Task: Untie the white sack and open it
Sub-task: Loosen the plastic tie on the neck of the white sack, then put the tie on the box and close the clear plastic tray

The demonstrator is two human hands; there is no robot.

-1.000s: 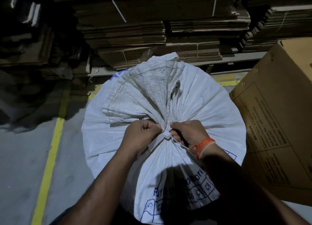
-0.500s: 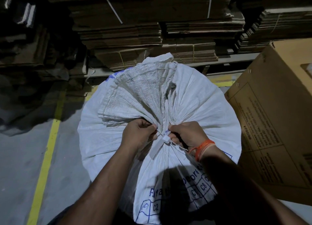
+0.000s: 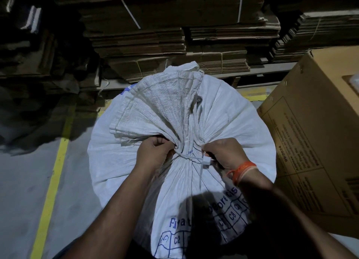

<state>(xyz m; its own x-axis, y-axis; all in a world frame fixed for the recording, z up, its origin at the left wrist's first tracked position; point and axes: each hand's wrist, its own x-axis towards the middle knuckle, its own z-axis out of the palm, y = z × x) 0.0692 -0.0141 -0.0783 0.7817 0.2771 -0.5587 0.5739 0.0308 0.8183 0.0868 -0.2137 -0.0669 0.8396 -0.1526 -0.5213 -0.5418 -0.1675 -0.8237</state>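
A big white woven sack (image 3: 233, 122) with blue print stands on the floor below me, its mouth gathered into a neck. A white tie (image 3: 191, 158) runs across the neck, with a small white lock piece (image 3: 206, 160) at its right end and a loose tail hanging down. My left hand (image 3: 153, 153) is closed on the bunched neck at the tie's left end. My right hand (image 3: 225, 153), with an orange wrist thread, pinches the tie at the lock piece. The flared top of the sack (image 3: 155, 107) fans away beyond the hands.
A large brown cardboard box (image 3: 318, 134) stands close on the right, touching the sack. Stacks of flattened cardboard (image 3: 174, 37) fill the back. A yellow floor line (image 3: 52, 185) runs along the grey concrete on the left.
My hands have moved apart along the neck, so the tie now shows stretched between them. The lock piece has shifted right with my right hand. The camera has tilted slightly.
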